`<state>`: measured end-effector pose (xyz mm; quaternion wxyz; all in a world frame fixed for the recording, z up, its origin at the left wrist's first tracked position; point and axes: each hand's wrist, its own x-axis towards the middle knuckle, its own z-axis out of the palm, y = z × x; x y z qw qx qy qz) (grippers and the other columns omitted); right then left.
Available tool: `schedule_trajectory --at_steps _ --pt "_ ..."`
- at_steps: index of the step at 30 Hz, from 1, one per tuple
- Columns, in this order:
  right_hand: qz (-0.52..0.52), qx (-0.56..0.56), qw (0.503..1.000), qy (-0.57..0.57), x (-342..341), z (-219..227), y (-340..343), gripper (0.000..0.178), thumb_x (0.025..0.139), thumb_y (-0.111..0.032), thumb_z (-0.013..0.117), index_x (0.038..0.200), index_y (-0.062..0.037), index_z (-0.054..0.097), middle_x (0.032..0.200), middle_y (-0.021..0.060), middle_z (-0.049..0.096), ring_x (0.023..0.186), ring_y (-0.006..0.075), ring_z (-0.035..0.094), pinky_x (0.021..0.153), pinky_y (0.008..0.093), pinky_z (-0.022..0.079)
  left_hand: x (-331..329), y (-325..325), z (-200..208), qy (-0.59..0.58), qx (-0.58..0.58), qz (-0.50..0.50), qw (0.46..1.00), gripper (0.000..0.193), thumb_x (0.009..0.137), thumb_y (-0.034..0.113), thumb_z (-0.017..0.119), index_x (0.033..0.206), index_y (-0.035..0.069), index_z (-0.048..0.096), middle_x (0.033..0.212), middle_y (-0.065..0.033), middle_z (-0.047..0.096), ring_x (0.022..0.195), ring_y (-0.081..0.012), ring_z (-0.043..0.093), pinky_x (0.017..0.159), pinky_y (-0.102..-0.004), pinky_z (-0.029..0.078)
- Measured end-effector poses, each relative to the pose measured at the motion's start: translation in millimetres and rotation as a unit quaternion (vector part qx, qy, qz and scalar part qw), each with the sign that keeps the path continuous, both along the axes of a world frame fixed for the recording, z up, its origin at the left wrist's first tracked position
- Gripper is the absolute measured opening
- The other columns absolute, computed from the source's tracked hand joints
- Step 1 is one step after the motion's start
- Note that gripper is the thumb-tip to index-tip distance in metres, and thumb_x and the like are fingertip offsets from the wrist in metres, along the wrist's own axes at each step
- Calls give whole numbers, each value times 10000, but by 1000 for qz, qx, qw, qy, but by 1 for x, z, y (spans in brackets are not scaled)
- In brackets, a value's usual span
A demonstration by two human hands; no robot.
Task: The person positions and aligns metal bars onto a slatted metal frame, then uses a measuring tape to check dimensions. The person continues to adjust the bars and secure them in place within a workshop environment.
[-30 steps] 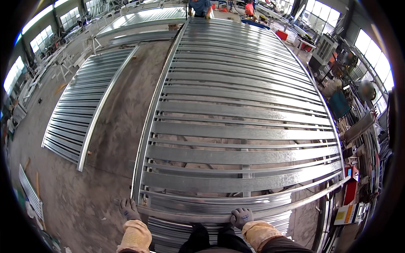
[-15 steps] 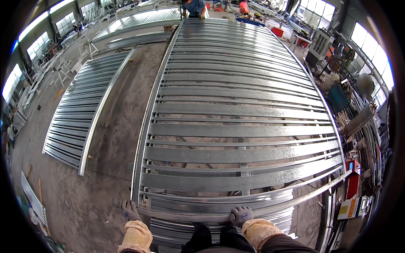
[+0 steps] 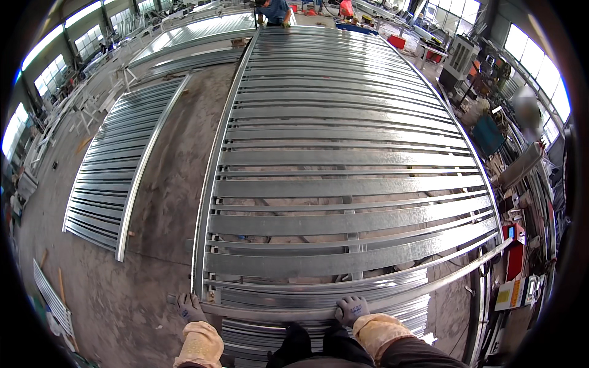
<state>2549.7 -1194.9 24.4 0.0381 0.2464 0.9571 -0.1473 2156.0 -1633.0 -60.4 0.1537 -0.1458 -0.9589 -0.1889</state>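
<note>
A long metal bar (image 3: 417,295) crosses the near end of a large slatted metal frame (image 3: 343,224), slanting up to the right. My left hand (image 3: 191,308), in a grey glove, is closed over the bar near its left end, beside the corner of the frame's left side rail. Further right, in front of my legs, my right hand (image 3: 351,310) wraps its gloved fingers over the same bar. The undersides of both grips are hidden. Below the bar lies a stack of thin metal strips (image 3: 264,334).
A smaller slatted panel (image 3: 116,159) lies on the floor at left. Another person (image 3: 276,11) bends over the frame's far end. Along the right side stand a red machine (image 3: 514,257), a white-and-yellow box (image 3: 512,294) and piled metal stock. A narrow slatted piece (image 3: 52,297) lies lower left.
The view has shifted slightly. Both hands keep their hold at about the same spots on the bar, and the frame shows no clear movement.
</note>
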Motion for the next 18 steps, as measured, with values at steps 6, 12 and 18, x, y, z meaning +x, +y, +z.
schedule_trajectory --at_steps 6,12,18 --pt "-2 -2 1000 -27 2 -1 1 322 842 -341 577 1070 -162 717 1067 118 714 990 339 676 891 522 499 0 1 10 -35 -24 -6 999 408 963 371 608 1030 4 775 1155 -188 696 1144 -413 591 1030 -507 466" --pt "-7 -14 999 -30 3 -2 0 318 842 -340 577 1068 -163 713 1078 112 708 1001 337 672 890 520 498 0 2 8 -20 3 -7 1000 417 962 379 618 1011 -9 763 1150 -200 691 1143 -414 589 1024 -510 471" --pt "-3 -8 1000 -13 3 0 0 292 839 -335 579 1030 -153 705 1054 108 709 982 335 672 872 521 500 -4 0 4 -8 66 -6 998 365 924 342 686 976 -13 752 1084 -203 705 1110 -417 602 1006 -505 483"
